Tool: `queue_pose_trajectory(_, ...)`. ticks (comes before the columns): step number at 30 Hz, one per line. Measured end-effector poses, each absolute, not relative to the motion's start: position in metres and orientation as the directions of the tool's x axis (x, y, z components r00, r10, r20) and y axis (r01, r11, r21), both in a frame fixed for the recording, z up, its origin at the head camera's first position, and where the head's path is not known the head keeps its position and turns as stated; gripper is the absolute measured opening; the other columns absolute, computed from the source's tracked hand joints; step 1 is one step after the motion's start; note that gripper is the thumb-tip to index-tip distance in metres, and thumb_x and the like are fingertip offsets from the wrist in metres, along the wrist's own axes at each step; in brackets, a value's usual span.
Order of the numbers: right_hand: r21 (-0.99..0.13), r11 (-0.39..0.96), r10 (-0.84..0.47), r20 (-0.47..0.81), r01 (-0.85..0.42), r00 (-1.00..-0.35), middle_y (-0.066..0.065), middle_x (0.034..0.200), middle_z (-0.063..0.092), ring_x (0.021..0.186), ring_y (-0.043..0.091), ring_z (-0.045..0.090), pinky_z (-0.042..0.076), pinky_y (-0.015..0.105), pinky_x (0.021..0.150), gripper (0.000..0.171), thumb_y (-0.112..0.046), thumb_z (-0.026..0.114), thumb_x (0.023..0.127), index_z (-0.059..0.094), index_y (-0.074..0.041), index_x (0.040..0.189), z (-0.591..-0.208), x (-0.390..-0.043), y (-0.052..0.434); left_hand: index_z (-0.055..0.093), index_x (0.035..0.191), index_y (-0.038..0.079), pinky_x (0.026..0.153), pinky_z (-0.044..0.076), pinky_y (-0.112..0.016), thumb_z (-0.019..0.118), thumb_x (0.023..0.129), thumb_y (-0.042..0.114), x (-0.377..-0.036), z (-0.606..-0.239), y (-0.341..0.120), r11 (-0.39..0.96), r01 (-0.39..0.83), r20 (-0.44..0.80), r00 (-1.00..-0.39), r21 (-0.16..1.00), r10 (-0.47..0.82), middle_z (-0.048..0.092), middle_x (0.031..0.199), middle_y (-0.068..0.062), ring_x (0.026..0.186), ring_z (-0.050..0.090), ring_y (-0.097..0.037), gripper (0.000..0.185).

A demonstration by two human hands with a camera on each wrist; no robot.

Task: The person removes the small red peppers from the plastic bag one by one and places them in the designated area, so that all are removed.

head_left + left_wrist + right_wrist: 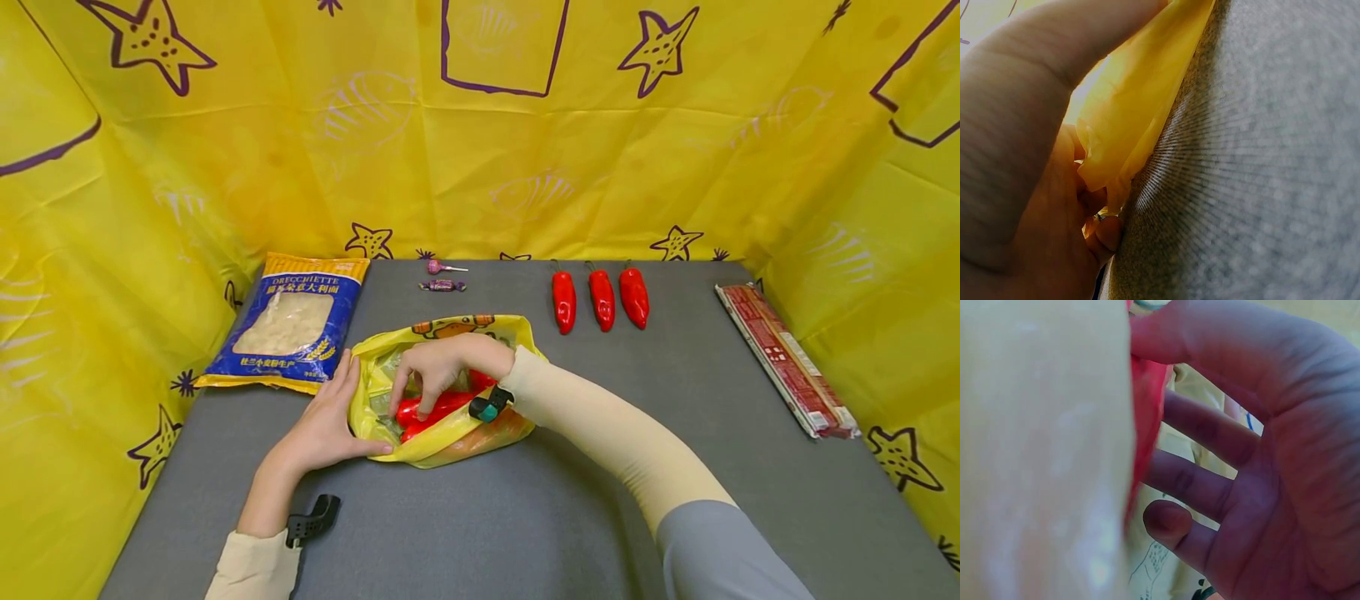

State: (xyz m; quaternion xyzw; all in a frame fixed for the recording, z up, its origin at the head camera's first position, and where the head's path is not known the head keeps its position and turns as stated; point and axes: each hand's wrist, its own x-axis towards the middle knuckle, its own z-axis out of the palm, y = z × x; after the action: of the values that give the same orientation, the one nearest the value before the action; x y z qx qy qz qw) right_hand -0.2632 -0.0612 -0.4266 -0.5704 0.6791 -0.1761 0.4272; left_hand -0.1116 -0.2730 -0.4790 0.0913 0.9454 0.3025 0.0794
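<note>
A yellow plastic bag lies with its mouth open on the grey table, and red peppers show inside. Reaching in over its right side, my right hand pinches a red pepper between thumb and fingers. The right wrist view shows this red pepper partly hidden by the bag's pale wall. My left hand rests against the bag's left side with fairly straight fingers, its thumb along the near rim. In the left wrist view, the bag's yellow film lies between thumb and fingers.
A blue and yellow orecchiette pasta bag lies at the left, close to my left fingers. Behind the bag are a lollipop and a purple wrapped candy. Three red peppers line the back right. A long red package lies far right.
</note>
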Motion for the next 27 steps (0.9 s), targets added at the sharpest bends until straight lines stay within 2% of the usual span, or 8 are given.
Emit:
queue_pose_trajectory(5,-0.728,0.293,-0.923,-0.385,-0.620,0.016,-0.014,0.116,0.075,0.074,0.011,0.060,0.053,0.022,0.076,0.041,-0.018,0.091,0.086,0.081,-0.020,0.126,-0.425,-0.262,-0.060,0.003,0.167,-0.005,0.120,0.014,-0.079,0.092,0.069,0.067,-0.112,-0.478,-0.272,0.796,0.123,-0.095,-0.971,0.593,0.221,-0.010,0.176,-0.024,0.158,0.007,-0.057,0.151)
queue_pose_trajectory(13,-0.722,0.318,-0.916,-0.402,-0.614,-0.002,-0.009,0.121,0.073,0.092,0.014,0.068,0.057,0.021,0.090,0.042,-0.010,0.088,0.088,0.079,-0.018,0.128,-0.424,-0.261,-0.060,0.002,0.167,-0.005,0.120,0.014,-0.079,0.092,0.070,0.066,-0.111,-0.478,-0.272,0.796,0.126,-0.092,-0.971,0.592,0.222,-0.010,0.176,-0.024,0.158,0.007,-0.057,0.150)
queue_pose_trajectory(21,-0.671,0.309,-0.923,-0.382,-0.674,-0.042,-0.010,0.118,0.072,0.080,0.014,0.063,0.054,0.022,0.073,0.043,-0.005,0.083,0.089,0.079,-0.020,0.129,-0.420,-0.260,-0.057,0.002,0.167,-0.005,0.121,0.012,-0.077,0.093,0.070,0.064,-0.110,-0.478,-0.272,0.796,0.130,-0.088,-0.971,0.592,0.224,-0.011,0.176,-0.024,0.160,0.003,-0.052,0.151)
queue_pose_trajectory(27,-0.649,0.309,-0.929,-0.362,-0.695,-0.075,-0.011,0.124,0.072,0.087,0.016,0.066,0.056,0.022,0.081,0.041,-0.007,0.081,0.091,0.079,-0.021,0.129,-0.413,-0.262,-0.050,0.001,0.167,-0.005,0.121,0.013,-0.078,0.093,0.070,0.064,-0.110,-0.477,-0.271,0.795,0.126,-0.092,-0.970,0.593,0.223,-0.010,0.176,-0.024,0.160,0.003,-0.052,0.150)
